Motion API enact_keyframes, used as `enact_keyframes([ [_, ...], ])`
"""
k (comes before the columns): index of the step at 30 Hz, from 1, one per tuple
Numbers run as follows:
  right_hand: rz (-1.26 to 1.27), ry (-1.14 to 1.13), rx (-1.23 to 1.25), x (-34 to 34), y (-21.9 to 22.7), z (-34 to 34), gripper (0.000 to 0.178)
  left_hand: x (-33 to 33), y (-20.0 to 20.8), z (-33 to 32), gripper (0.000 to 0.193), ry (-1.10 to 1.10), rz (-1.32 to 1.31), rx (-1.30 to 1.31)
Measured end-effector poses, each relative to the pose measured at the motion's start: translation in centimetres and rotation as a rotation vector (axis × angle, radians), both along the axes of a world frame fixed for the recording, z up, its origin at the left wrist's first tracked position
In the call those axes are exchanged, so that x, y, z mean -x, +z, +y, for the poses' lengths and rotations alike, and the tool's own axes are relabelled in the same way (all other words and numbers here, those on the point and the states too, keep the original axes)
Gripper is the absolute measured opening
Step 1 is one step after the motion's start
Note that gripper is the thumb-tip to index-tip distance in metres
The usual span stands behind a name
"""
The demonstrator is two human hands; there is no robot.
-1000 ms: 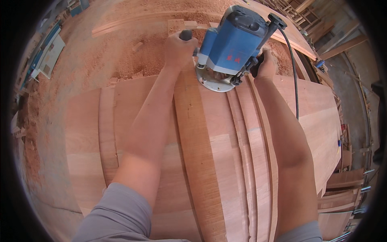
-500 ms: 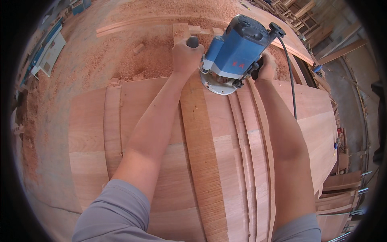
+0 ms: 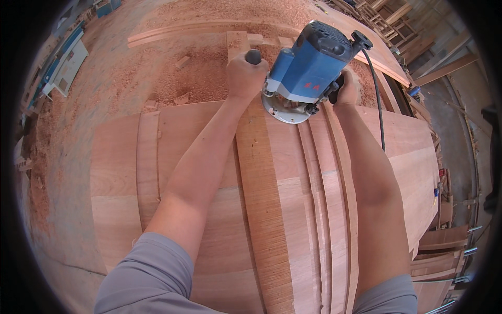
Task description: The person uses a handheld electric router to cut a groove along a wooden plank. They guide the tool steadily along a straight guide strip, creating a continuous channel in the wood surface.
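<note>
A blue electric router (image 3: pixel 314 68) with a round metal base stands at the far end of a large reddish wood panel (image 3: pixel 209 172). My left hand (image 3: pixel 244 76) grips its black left handle. My right hand (image 3: pixel 346 89) grips the handle on the other side. The base rests by a long rough strip of wood (image 3: pixel 264 209) that runs down the panel's middle. Curved grooves (image 3: pixel 319 188) run along the panel to the right of the strip. The router's black cord (image 3: pixel 377 104) trails over the panel's right part.
Sawdust and small offcuts (image 3: pixel 183 78) cover the floor beyond the panel. Long boards (image 3: pixel 178 31) lie at the back. A light blue machine (image 3: pixel 65 63) stands at far left. Stacked timber and panels (image 3: pixel 444 246) sit at the right.
Both hands have pushed the router farther away along the panel, toward its far end. The grip on the handles is unchanged.
</note>
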State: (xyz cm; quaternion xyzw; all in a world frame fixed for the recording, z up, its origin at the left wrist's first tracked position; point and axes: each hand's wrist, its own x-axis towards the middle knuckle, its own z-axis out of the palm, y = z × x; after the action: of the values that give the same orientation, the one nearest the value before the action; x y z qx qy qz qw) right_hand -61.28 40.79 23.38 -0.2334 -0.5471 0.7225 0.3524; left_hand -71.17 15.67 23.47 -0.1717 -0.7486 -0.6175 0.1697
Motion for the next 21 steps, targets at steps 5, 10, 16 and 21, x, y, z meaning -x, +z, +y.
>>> enact_keyframes([
  [5, -0.030, -0.051, -0.033, -0.1, 0.7, -0.8, 0.042, -0.4, 0.3, -0.1, 0.018, 0.008, -0.032, 0.005],
  [10, -0.046, -0.068, -0.053, -0.3, 1.3, -1.6, 0.041, -0.1, -0.1, 0.0, 0.018, 0.035, 0.001, 0.017],
  [16, -0.048, -0.056, -0.049, -0.1, 0.9, -0.5, 0.040, -0.4, 0.1, 0.1, 0.018, 0.003, -0.018, -0.016],
  [21, -0.007, -0.079, -0.033, 0.1, 1.0, -1.2, 0.039, -0.5, 0.4, -0.1, 0.019, 0.009, -0.019, -0.002],
])
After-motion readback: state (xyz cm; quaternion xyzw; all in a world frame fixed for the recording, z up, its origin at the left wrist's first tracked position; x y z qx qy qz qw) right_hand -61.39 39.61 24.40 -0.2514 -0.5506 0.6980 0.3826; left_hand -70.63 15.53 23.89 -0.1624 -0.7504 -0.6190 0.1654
